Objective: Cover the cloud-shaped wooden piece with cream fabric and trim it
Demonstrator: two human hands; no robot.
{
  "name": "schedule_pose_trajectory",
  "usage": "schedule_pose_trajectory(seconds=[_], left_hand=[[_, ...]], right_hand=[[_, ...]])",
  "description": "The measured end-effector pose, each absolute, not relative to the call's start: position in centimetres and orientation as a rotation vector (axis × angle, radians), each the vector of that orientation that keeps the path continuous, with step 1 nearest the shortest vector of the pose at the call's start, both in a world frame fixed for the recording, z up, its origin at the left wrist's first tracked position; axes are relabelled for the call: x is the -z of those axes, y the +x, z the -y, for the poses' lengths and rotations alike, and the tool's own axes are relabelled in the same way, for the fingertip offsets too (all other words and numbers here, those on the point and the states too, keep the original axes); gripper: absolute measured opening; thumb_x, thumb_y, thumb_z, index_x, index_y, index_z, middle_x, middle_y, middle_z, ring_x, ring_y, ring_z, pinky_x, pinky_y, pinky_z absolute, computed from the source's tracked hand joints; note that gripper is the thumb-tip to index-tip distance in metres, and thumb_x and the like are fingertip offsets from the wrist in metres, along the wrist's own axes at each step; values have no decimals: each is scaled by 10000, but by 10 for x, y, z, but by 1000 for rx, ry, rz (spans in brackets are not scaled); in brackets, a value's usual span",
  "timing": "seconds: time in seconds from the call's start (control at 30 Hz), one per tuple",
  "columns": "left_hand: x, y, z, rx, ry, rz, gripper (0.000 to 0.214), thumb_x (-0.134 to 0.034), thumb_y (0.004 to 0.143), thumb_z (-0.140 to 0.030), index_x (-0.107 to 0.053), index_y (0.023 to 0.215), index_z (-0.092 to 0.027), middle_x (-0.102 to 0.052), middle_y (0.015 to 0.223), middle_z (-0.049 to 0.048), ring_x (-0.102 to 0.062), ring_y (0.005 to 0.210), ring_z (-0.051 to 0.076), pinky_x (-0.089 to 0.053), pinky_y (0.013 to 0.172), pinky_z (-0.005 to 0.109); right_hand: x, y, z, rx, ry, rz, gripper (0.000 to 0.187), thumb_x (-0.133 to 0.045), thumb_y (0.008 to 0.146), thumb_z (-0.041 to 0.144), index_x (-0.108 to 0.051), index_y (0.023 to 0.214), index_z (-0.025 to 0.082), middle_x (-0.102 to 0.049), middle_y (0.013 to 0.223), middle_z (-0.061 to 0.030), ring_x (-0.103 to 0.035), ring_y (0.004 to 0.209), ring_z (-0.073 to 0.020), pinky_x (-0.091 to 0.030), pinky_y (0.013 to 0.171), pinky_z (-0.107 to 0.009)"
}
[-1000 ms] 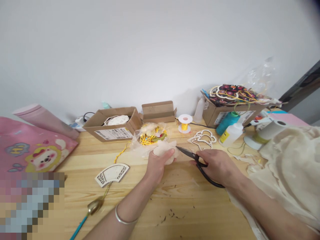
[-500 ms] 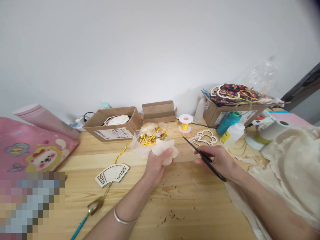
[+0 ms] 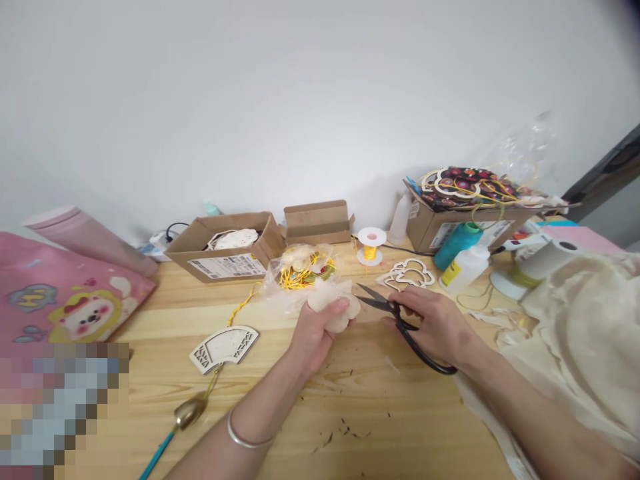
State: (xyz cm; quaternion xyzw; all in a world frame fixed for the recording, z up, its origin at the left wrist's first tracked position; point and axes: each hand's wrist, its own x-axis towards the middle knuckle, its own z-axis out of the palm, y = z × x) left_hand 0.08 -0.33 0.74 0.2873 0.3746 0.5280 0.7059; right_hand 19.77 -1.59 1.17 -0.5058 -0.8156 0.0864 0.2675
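Note:
My left hand (image 3: 315, 330) pinches a cream piece of fabric (image 3: 336, 308) with a scalloped edge, thumb on top. In my right hand (image 3: 434, 328) is a pair of black-handled scissors (image 3: 387, 305), its tips pointing left toward the cloth and a little apart from it. The blades look slightly parted. Behind the right hand lies a thin wooden cloud-shaped frame (image 3: 411, 273). A fan-shaped wooden piece (image 3: 225, 350) with a yellow cord rests left of my left hand.
A clear bag of yellow cords (image 3: 305, 272) lies behind the fabric, near an open cardboard box (image 3: 227, 263). A yellow thread spool (image 3: 371, 248), a white bottle (image 3: 465, 268) and a teal thread cone (image 3: 456, 245) stand farther back. Cream cloth (image 3: 585, 333) covers the right side.
The scissors have turned in my right hand, so their blades and handle loops now show, and the tips are nearer the fabric. My left hand has shifted slightly right with the fabric.

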Motion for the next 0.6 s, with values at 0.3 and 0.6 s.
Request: schedule_pose_trajectory(seconds=[0.3,0.6], left_hand=[[-5,1,4,-1176,594,-861,216,-725,606,-159,-638,802,-138,-660,735,-1,-585,594,94,-501,493,194],[-4,2,3,-1181,600,-866,238,-731,597,-155,-631,810,-126,-654,735,9,-583,600,101,-501,478,199]], right_hand=[[-9,194,19,-105,-1332,2220,235,-527,719,276,-638,885,152,-598,715,-60,-533,608,-143,-407,530,-228],[-9,196,17,33,-1391,2207,216,-514,730,294,-639,858,172,-588,695,-39,-532,582,-139,-372,497,-228]])
